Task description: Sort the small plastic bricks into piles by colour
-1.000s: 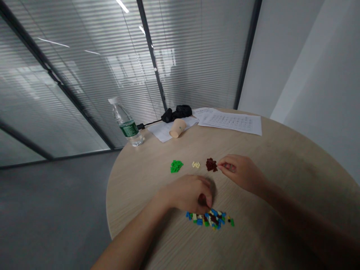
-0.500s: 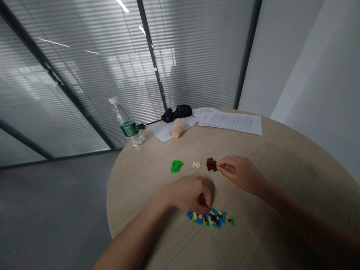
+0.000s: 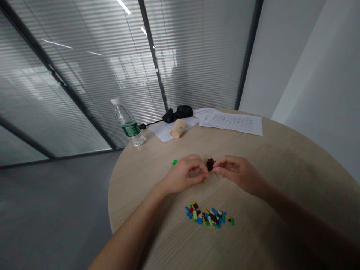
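Note:
My left hand [image 3: 189, 173] is over the table with thumb and fingers pinched, just left of the dark brown pile. A tiny orange-yellow bit shows under its fingertips; whether it is held I cannot tell. My right hand [image 3: 237, 171] has thumb and fingertips together at the right edge of the pile of dark brown toy bricks [image 3: 210, 164]; anything between them is too small to make out. Behind my left hand a bit of the green brick pile [image 3: 174, 163] shows, and the cream pile is hidden. Nearer to me lies a mixed heap of small toy bricks [image 3: 214, 217].
The round wooden table [image 3: 135, 195] carries a water bottle [image 3: 131, 127] at its left edge. Toward the back lie a paper cup [image 3: 178, 128] on its side, a black bundle [image 3: 184, 111] and printed sheets [image 3: 233, 123]. Glass panels with blinds [image 3: 208, 56] stand behind.
My left hand has moved up and away from the mixed heap toward the brown pile, now covering the cream bricks and most of the green ones. My right hand has shifted slightly left.

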The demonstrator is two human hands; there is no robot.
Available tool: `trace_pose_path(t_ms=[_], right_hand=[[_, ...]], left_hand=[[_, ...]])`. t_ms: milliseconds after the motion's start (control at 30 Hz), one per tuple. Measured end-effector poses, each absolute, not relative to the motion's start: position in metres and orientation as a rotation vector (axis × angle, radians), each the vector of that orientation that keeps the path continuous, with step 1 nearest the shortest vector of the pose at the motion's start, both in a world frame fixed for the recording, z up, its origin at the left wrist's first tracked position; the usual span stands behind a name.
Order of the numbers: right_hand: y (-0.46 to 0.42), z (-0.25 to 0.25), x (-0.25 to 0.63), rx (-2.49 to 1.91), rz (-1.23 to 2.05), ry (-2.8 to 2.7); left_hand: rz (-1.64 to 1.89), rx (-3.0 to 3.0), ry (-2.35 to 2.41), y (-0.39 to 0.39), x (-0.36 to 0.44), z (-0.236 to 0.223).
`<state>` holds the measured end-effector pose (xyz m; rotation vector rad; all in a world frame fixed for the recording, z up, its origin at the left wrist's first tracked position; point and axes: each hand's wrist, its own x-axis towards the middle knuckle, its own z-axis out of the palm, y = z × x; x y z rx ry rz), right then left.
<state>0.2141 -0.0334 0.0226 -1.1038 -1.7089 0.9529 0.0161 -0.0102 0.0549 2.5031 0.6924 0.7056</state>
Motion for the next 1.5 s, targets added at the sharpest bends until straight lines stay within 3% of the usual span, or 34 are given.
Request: trace_pose_path(t_ms=[167,367,667,800,1500], right_hand=[[-0.040,0.019,0.202,-0.996,1.191,-1.544],[-0.036,0.012,0.203,-1.029,1.142,-1.567],[-0.032,0.001,0.203,-1.090,0.274,-2.117],[-0.030,-0.002,0.196,-0.995,0.118,-2.264],[-0.035,-0.001,0.194,-1.194,0.303,-2.260]], left_hand=[[0.859,2.484,0.714,-0.011,0.021,0.050],[0.847,2.531,0.694,-0.009,0.021,0.046],[0.707,2.783,0.907,-0.002,0.009,0.052],[0.609,2.822,0.979,-0.002,0.009,0.052],[0.394,2.749,0.844,-0.003,0.009,0.052]])
